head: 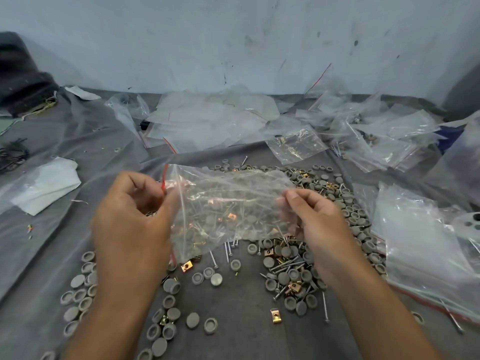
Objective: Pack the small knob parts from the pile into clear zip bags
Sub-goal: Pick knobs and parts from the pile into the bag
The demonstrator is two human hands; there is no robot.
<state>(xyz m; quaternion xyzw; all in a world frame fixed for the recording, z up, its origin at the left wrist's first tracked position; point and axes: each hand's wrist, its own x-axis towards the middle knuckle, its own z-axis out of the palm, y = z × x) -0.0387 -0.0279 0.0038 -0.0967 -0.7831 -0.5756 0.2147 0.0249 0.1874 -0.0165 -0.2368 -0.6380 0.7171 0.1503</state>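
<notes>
Zip bag (pixel 228 203) held crosswise, red zip edge left.

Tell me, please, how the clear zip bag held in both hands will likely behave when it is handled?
The clear zip bag looks floppy: it creases and sags between the left hand and the right hand. It is probably light, since it seems empty. The glossy film may be slippery.

grey cloth (pixel 233 320) carries knobs (pixel 293 275), screws (pixel 283 266), clips (pixel 275 315), seemingly empty bags (pixel 207 120).
</notes>
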